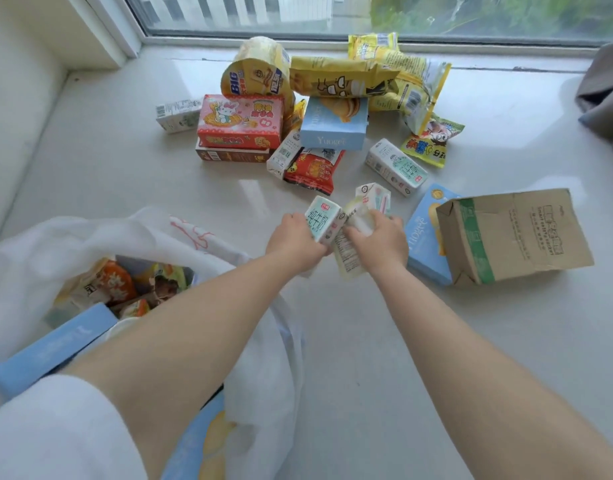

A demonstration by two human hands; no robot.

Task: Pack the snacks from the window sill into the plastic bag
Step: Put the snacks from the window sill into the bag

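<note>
My left hand (293,242) grips a white milk carton (324,218) with green print, held just above the sill. Close beside it, my right hand (384,242) holds a pale snack packet (350,251) and a second small carton (376,199). The white plastic bag (55,244) lies open at the lower left with several snacks and a light-blue box (52,344) inside. A pile of snacks remains near the window: a red bunny box (241,121), a light-blue box (334,124), yellow chip bags (346,77) and a noodle cup (256,69).
A torn brown cardboard box (516,233) lies at the right over a light-blue box (424,237). Another milk carton (396,166) lies on the white sill (367,341). The window frame (263,41) runs along the back; grey fabric (606,91) sits at far right.
</note>
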